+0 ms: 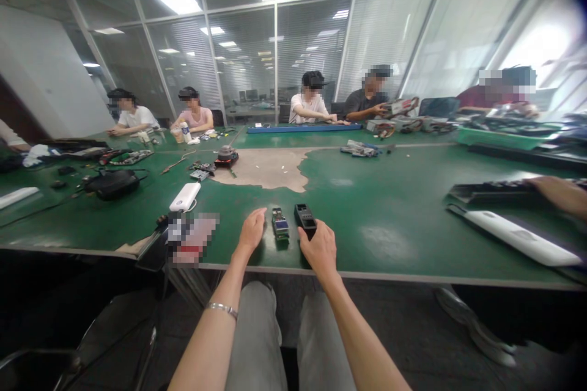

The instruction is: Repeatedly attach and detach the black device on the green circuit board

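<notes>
A small circuit board module (280, 225) with a blue part on it lies on the green table (367, 195) between my hands. My left hand (252, 231) rests on its side just left of the module, not touching it, fingers slightly curved and holding nothing. To the module's right is a black rectangular housing (304, 218) with openings in its top. My right hand (320, 247) has its thumb and fingers round the near end of this housing, which hides that end.
A white power bank (184, 197) and a pixelated item (195, 238) are to the left. A worn beige patch (270, 168) lies ahead, near a red-black device (226, 157). At right are a white power strip (523, 237) and another person's hand (559, 193). Several people sit across the table.
</notes>
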The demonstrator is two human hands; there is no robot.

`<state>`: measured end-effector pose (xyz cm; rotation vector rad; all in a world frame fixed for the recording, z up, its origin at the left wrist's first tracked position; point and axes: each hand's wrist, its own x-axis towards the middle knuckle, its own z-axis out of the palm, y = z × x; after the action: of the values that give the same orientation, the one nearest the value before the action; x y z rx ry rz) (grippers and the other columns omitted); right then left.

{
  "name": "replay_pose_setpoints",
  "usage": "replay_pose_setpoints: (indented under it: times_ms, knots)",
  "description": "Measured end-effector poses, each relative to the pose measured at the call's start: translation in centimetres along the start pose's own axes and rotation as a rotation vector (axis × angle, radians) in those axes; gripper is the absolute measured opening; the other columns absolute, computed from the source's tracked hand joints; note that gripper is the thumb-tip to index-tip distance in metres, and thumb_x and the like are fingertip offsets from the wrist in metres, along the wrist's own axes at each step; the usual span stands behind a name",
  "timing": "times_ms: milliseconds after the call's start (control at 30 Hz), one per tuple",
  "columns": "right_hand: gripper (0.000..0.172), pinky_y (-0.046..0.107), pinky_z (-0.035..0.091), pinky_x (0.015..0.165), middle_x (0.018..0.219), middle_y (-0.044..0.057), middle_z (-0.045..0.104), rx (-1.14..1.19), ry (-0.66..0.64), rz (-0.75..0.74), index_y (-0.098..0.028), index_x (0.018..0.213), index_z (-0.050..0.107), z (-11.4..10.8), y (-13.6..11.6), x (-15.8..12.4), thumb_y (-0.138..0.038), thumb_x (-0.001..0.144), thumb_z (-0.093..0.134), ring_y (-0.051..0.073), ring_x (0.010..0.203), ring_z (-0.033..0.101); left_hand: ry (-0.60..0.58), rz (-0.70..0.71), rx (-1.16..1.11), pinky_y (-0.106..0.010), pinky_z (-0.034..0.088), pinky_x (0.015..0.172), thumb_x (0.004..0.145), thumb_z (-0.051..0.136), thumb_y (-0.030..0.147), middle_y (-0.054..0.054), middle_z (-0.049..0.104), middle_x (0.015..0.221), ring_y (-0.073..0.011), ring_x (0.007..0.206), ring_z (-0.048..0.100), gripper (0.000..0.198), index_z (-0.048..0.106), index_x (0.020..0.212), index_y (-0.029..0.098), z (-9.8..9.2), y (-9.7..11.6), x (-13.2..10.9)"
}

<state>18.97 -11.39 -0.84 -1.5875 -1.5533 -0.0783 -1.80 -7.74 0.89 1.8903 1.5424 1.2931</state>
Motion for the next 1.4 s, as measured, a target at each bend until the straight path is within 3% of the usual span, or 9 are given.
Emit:
replay_pose_setpoints:
  times_ms: [167,267,467,667,900,1133,1400]
  knots:
    - [0.042,0.042,0.038,0.094,0.104,0.017,0.06,0.007,-0.003,0.019,-0.01,0.11,0.052,-0.1,0.0,-0.1,-0.042,0.082,0.05,0.027,0.105,0.05,-0.028,0.024,0.01,-0.033,0.037,0.109,0.089,0.032,0.022,-0.005,0.065,0.121,-0.0151,0.118,0.055,0.041,0.071,0.103,0.018,-0.3,0.5,-0.1]
    - [0.053,0.044,0.037,0.095,0.11,0.019,0.059,0.011,0.003,0.035,-0.008,0.117,0.05,-0.2,-0.2,-0.1,-0.046,0.081,0.052,0.03,0.109,0.049,-0.01,0.031,0.006,-0.033,0.038,0.108,0.09,0.031,0.023,-0.003,0.065,0.12,-0.0148,0.118,0.056,0.042,0.071,0.1,0.02,-0.4,0.8,-0.3]
    - [0.076,0.044,0.036,0.097,0.124,0.025,0.052,-0.011,0.012,0.051,0.0,0.131,0.04,-0.4,-0.4,-0.3,-0.055,0.08,0.051,0.032,0.118,0.045,0.041,-0.044,-0.024,-0.034,0.04,0.106,0.095,0.028,0.031,-0.006,0.063,0.124,-0.016,0.117,0.057,0.044,0.062,0.118,0.017,-0.1,0.8,-0.6]
    - [0.066,0.043,0.037,0.097,0.118,0.024,0.056,-0.01,0.01,0.019,-0.001,0.124,0.046,-0.2,-0.1,-0.3,-0.051,0.081,0.051,0.03,0.113,0.048,0.038,-0.043,0.005,-0.035,0.04,0.105,0.095,0.029,0.045,-0.009,0.064,0.123,-0.0187,0.117,0.057,0.049,0.063,0.117,0.017,0.0,0.8,-0.8]
    - [0.047,0.041,0.039,0.093,0.109,0.019,0.059,0.015,0.02,0.01,-0.007,0.116,0.05,-0.3,0.0,-0.4,-0.041,0.083,0.049,0.028,0.107,0.05,0.042,-0.028,0.034,-0.035,0.039,0.105,0.095,0.03,0.046,-0.009,0.064,0.121,-0.0195,0.117,0.056,0.049,0.065,0.113,0.017,-0.3,1.1,-0.9]
    - [0.059,0.043,0.039,0.092,0.112,0.02,0.058,0.019,0.01,0.031,-0.007,0.122,0.047,-0.5,-0.3,-0.3,-0.048,0.08,0.052,0.03,0.109,0.05,0.04,-0.017,0.039,-0.034,0.04,0.104,0.095,0.031,0.045,-0.009,0.065,0.12,-0.0196,0.117,0.057,0.046,0.066,0.11,0.018,-0.4,1.6,-1.0]
    - [0.06,0.04,0.04,0.09,0.118,0.019,0.057,0.026,0.0,0.083,-0.008,0.124,0.047,-0.6,-0.5,-0.3,-0.049,0.08,0.051,0.03,0.109,0.05,0.042,-0.018,0.027,-0.034,0.04,0.104,0.096,0.029,0.045,-0.009,0.064,0.121,-0.0191,0.117,0.056,0.048,0.065,0.112,0.018,-0.7,1.8,-1.0]
